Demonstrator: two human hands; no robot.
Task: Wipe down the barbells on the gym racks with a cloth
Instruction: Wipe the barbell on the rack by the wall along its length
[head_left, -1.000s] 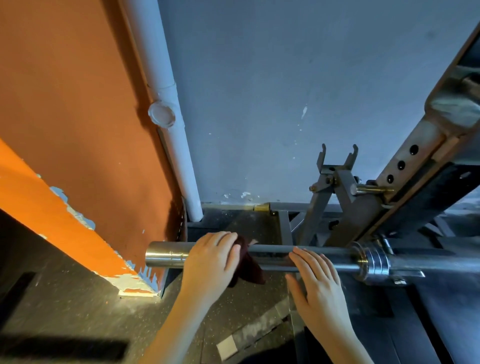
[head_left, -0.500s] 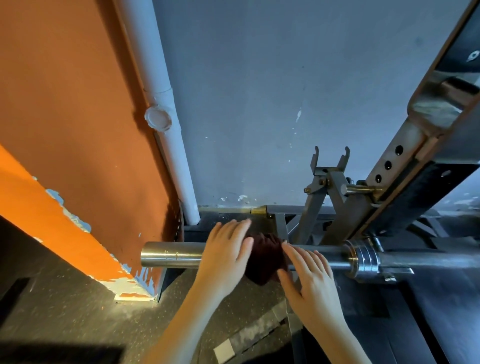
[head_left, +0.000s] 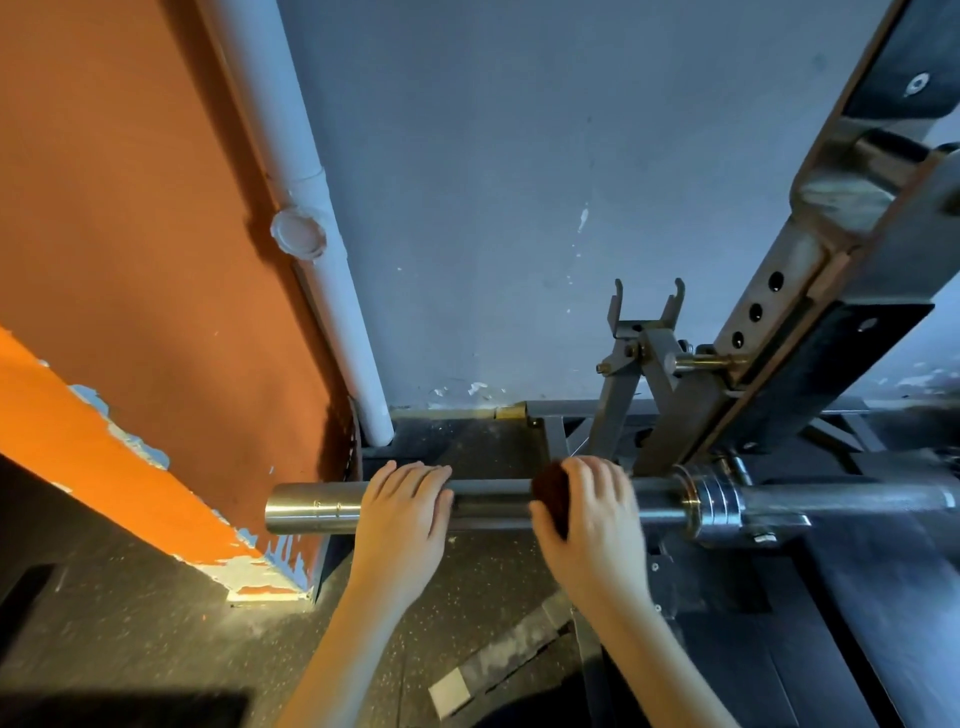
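While our right hand curled its fingers over the top and its thumb underneath, it gripped a dark red cloth bunched against the barbell. Only a small lump of the cloth showed, at the left edge of that hand, touching the grey bar. Our left hand lay palm-down on the same bar just to the left. Its fingers were fairly straight and draped over the top, holding nothing. A short bare stretch of bar separated the 2 hands.

Beyond the left hand the bar ended in a polished steel tip, close to the corner of an orange wall whose paint was chipped along its lower edge. To the right of our right hand sat a ribbed steel collar, and past it the bar ran off toward the right edge of view.

We saw the barbell lying level and low, crossing in front of the foot of a slanting rack upright that showed 3 round holes. A forked bracket stood just behind the bar, beside that upright. Behind everything rose a grey wall flecked with white, and 1 white pipe ran down the corner between the grey and orange walls to the floor. The floor was dark and speckled, and a pale strip lay on it between our forearms.
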